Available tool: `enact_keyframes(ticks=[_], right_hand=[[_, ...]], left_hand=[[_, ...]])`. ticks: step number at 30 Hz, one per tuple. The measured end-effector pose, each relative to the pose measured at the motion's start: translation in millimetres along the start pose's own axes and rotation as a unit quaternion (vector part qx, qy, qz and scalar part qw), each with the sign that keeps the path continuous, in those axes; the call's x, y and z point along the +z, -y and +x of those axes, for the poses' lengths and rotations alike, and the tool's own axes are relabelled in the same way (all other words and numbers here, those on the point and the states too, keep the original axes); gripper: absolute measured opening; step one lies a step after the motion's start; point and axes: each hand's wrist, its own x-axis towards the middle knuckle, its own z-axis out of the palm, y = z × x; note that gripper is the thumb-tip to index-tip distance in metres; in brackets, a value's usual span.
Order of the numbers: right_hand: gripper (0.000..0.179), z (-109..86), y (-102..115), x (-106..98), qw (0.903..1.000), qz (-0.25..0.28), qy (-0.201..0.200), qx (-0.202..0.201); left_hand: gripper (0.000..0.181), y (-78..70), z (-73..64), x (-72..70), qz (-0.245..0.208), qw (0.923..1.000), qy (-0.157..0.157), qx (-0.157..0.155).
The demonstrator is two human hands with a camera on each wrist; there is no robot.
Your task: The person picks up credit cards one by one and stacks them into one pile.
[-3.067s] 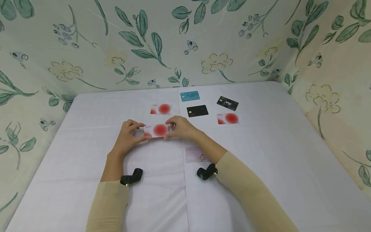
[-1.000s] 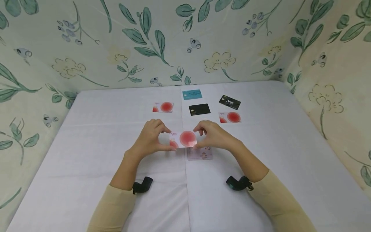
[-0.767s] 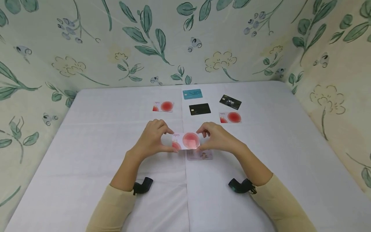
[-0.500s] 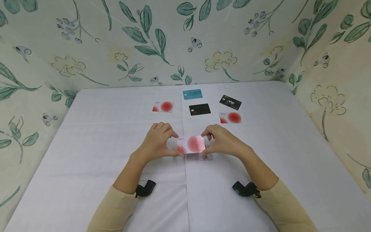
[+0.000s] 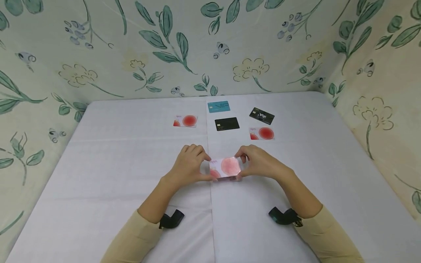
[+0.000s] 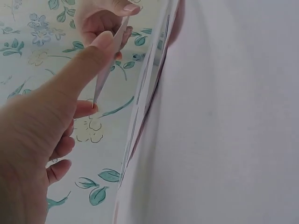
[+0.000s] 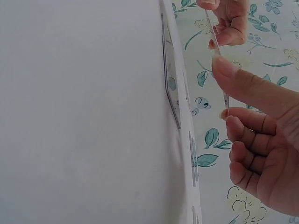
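A white card with a large red circle (image 5: 227,167) is held between both hands just over a pale pink card (image 5: 230,179) on the white cloth. Only a thin near strip of the pale pink card shows. My left hand (image 5: 189,164) pinches the held card's left end between thumb and fingertip. At the other end, my right hand (image 5: 261,163) pinches it the same way. The wrist views show this card nearly edge-on, with the left thumb (image 6: 88,60) and the right thumb (image 7: 247,84) against one face and a fingertip against the other.
Beyond the hands lie a left red-circle card (image 5: 185,121), a blue VIP card (image 5: 218,106), a black card (image 5: 227,124), a tilted black Vip card (image 5: 262,115) and a right red-circle card (image 5: 261,133). A leaf-patterned backdrop (image 5: 210,47) borders the white table (image 5: 98,175).
Both hands have carried the red-circle card rightward and nearer the body, from in front of the left red-circle card to over the pale pink card, which is now mostly covered. Other cards stay put.
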Motion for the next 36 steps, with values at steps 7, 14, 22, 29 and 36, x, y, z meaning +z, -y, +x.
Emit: enact_keyframes(ticks=[7, 14, 22, 29, 36], right_hand=[[0.053, 0.2, -4, 3, 0.9999, -0.007, 0.016, -0.001], [0.05, 1.9, -10, 9, 0.9989, -0.027, 0.037, 0.006], [0.05, 3.1, -8, 10, 0.9968, -0.051, 0.058, 0.018], [0.048, 5.0, -10, 11, 0.9961, -0.051, 0.068, 0.025], [0.048, 6.6, -13, 10, 0.9956, -0.048, 0.075, 0.03]], left_hand=[[0.056, -3.1, -2.3, 10.7, -0.009, 0.9996, 0.017, -0.021], [0.059, -3.4, -5.1, 20.7, -0.029, 0.9991, 0.028, -0.017], [0.06, -4.7, -6.9, 24.1, -0.024, 0.9967, 0.068, -0.038], [0.058, -3.9, -7.2, 25.6, -0.026, 0.9947, 0.089, -0.044], [0.056, -2.8, -7.2, 26.4, -0.036, 0.9936, 0.096, -0.048]])
